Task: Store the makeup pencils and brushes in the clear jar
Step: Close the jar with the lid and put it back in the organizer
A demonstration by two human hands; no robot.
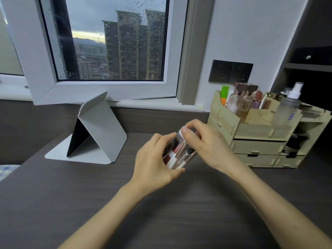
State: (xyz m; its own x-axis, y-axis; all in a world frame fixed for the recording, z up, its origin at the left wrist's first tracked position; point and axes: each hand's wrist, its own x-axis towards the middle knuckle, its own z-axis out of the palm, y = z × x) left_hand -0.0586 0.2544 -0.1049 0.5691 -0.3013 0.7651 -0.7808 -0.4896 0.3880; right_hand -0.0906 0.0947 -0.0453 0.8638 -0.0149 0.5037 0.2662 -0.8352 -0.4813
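Note:
A clear jar [181,153] is held tilted above the dark desk, between both hands. Inside it I see several makeup pencils and brushes [177,157] with pink, white and rose-gold handles. My left hand [154,162] wraps the jar's body from the left and below. My right hand [206,142] grips the jar's top, where a white lid [181,134] shows under the thumb and fingers. Much of the jar is hidden by my fingers.
A wooden cosmetics organiser [255,139] with bottles and drawers stands at the right. A folded grey tablet stand [97,133] sits at the left on the dark wood desk [89,194]. Behind are a window [111,44] and a wall socket [230,71].

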